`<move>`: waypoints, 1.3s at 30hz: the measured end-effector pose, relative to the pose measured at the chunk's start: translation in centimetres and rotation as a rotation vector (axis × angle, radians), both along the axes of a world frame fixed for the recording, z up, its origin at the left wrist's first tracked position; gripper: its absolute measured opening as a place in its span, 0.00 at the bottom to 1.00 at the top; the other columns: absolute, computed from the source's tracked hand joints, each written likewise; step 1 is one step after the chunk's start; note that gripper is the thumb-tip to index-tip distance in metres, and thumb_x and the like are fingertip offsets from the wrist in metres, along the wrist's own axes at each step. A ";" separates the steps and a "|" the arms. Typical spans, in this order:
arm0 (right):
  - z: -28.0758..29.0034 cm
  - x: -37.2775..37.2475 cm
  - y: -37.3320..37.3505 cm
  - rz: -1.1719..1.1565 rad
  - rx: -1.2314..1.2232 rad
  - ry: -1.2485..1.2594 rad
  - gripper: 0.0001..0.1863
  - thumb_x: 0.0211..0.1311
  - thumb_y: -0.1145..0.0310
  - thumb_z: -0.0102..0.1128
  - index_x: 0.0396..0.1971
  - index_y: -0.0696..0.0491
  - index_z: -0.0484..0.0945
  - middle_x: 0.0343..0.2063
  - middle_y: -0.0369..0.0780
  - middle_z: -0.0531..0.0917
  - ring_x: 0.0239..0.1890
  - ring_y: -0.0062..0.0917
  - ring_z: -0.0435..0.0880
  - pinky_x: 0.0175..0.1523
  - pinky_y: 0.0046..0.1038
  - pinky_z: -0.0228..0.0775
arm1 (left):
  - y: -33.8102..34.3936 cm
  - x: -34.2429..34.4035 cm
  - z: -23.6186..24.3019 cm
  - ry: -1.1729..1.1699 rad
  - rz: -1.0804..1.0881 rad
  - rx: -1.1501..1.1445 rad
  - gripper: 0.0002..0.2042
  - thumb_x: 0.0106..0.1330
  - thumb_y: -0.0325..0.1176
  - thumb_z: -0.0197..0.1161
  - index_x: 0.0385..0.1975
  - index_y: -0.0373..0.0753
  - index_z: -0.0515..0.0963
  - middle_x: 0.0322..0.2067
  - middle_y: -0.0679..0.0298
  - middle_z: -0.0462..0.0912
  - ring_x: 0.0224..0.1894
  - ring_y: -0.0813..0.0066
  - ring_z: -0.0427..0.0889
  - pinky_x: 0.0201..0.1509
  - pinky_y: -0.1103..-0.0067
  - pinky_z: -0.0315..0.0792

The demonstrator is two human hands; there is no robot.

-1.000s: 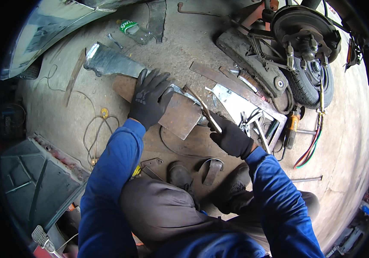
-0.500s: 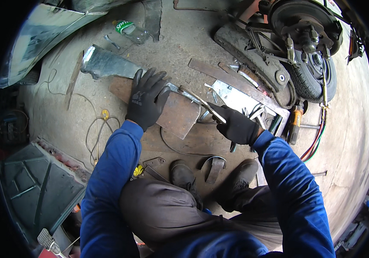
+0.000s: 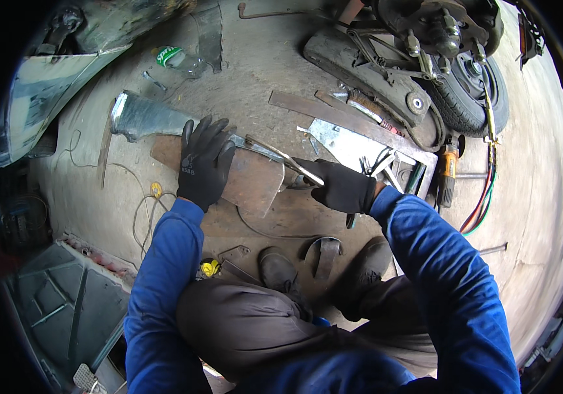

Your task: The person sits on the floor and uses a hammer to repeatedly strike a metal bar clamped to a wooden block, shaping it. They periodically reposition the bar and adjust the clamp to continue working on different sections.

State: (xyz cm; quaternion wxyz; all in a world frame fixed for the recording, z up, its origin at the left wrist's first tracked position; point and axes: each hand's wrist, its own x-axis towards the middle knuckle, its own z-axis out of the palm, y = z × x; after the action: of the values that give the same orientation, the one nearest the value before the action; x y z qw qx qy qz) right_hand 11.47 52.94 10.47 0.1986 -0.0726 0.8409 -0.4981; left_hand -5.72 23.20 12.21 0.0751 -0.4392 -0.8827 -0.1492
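My left hand (image 3: 205, 164), in a black glove, lies flat with its fingers extended across a bent sheet-metal piece (image 3: 157, 117) and a rusty steel plate (image 3: 249, 180). The grey sheet-metal piece runs from the upper left to a narrow strip under my fingers, along the plate's far edge. My right hand (image 3: 346, 187), also gloved, is closed around a long, slim metal hand tool (image 3: 288, 161). Its far end reaches over the strip near the plate's right side. Whether the tool touches the strip I cannot tell.
Flat steel bars (image 3: 334, 118), a bright metal sheet (image 3: 340, 141) and pliers (image 3: 386, 164) lie to the right. Beyond them are an angle grinder (image 3: 449, 172), hoses (image 3: 485, 200) and a wheel (image 3: 472, 98). A plastic bottle (image 3: 180, 61) lies far left; a tape measure (image 3: 210, 267) sits near my knee.
The whole view has shifted, so most things appear further left. Both hands keep nearly the same places on the plate and the tool.
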 end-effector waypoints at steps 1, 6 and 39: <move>0.1 0.1 0.0 0.009 0.026 -0.035 0.39 0.64 0.72 0.64 0.78 0.51 0.68 0.45 0.53 0.87 0.43 0.45 0.89 0.51 0.42 0.83 | 0.0 0.0 0.0 0.000 -0.008 -0.005 0.17 0.79 0.35 0.62 0.63 0.42 0.83 0.69 0.58 0.81 0.76 0.48 0.71 0.86 0.49 0.52; 1.2 1.7 1.6 -0.012 -0.050 -0.114 0.41 0.64 0.73 0.61 0.80 0.47 0.67 0.39 0.52 0.87 0.40 0.41 0.90 0.49 0.39 0.83 | 0.0 -0.1 0.0 -0.015 -0.015 0.015 0.16 0.80 0.34 0.61 0.62 0.41 0.84 0.69 0.58 0.81 0.76 0.47 0.71 0.86 0.49 0.51; 2.5 4.8 0.2 -0.118 -0.287 -0.315 0.25 0.63 0.73 0.72 0.61 0.55 0.81 0.44 0.40 0.89 0.48 0.24 0.86 0.58 0.33 0.80 | -0.2 -0.1 -0.5 -0.013 -0.011 0.027 0.16 0.81 0.36 0.59 0.63 0.43 0.84 0.69 0.59 0.81 0.77 0.51 0.70 0.86 0.50 0.49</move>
State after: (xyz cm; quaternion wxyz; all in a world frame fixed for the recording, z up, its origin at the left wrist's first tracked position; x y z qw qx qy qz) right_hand 16.30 53.18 13.00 0.2858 0.0282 0.7228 -0.6286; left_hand -5.81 23.02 11.70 0.0744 -0.4421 -0.8786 -0.1644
